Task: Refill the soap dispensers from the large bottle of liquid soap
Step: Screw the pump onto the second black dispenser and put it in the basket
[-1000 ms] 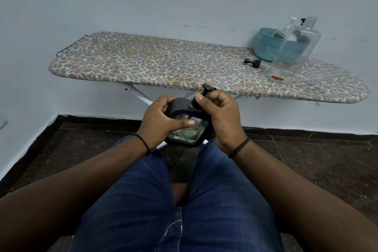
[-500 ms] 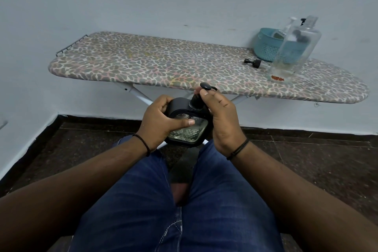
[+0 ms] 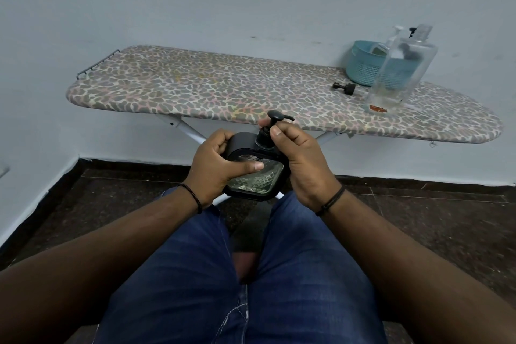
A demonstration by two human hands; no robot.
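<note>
A leopard-print ironing board (image 3: 223, 86) carries, near its right end, a teal basket (image 3: 363, 70) at the back edge, a clear large bottle (image 3: 396, 78), and a small black cap (image 3: 344, 87) beside it.

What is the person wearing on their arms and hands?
Both forearms are bare, with no sleeves or gloves in view. The left hand has a thin black beaded bracelet at its wrist, and the right hand has a plain black band at its wrist.
</note>
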